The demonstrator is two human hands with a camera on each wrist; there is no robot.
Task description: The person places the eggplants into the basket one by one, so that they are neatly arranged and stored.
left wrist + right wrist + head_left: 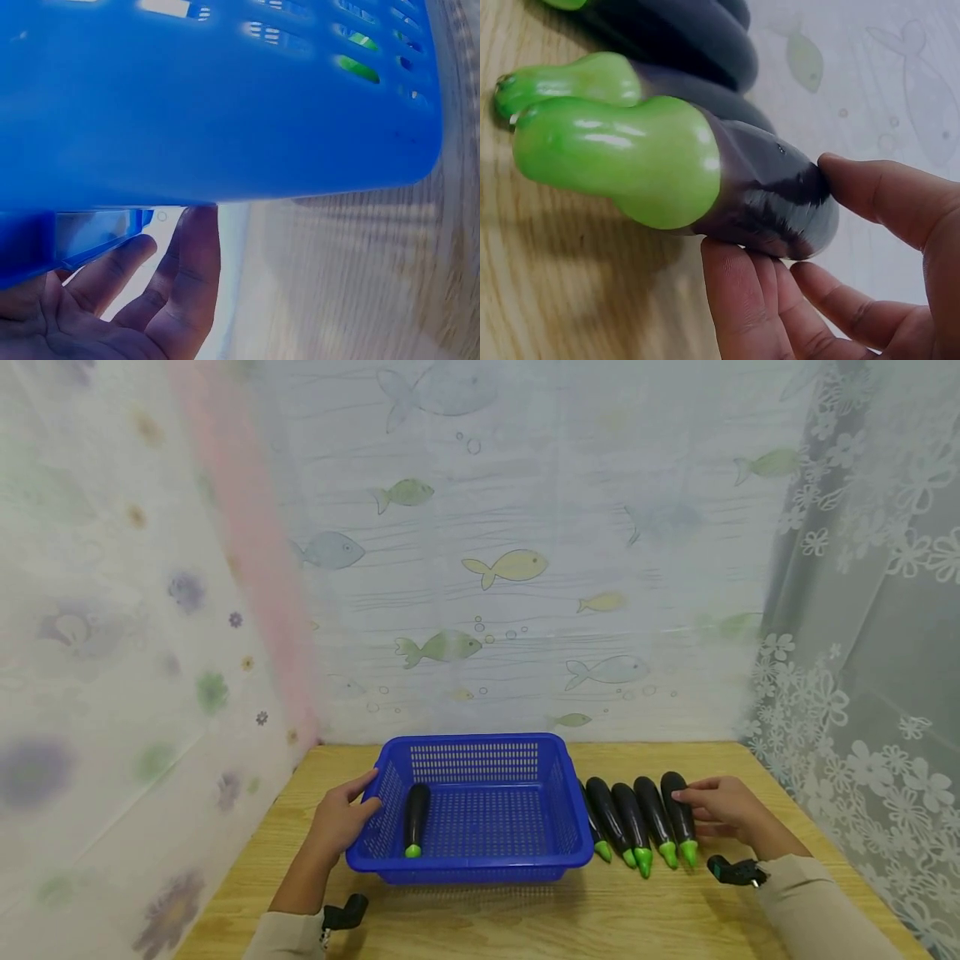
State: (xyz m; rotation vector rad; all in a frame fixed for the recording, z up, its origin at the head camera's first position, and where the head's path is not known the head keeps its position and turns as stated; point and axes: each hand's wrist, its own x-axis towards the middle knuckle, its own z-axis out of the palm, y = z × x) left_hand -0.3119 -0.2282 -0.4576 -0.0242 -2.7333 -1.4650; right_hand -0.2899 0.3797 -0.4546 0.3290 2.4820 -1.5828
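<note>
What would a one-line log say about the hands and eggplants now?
left hand: holds blue basket | right hand: grips rightmost eggplant | inside basket: one eggplant | beside basket: five eggplants visible, including gripped one

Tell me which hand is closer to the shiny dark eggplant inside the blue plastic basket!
Left. The left hand holds the basket at its left, near that eggplant; the right hand is past the basket's right side.

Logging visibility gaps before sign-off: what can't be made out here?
- Head: part of the row's leftmost eggplant, behind the blue plastic basket.
- Left wrist: most of the eggplant in the basket, behind its slotted wall.
- Right wrist: green tip of the third-nearest eggplant, cut off by the top edge.
</note>
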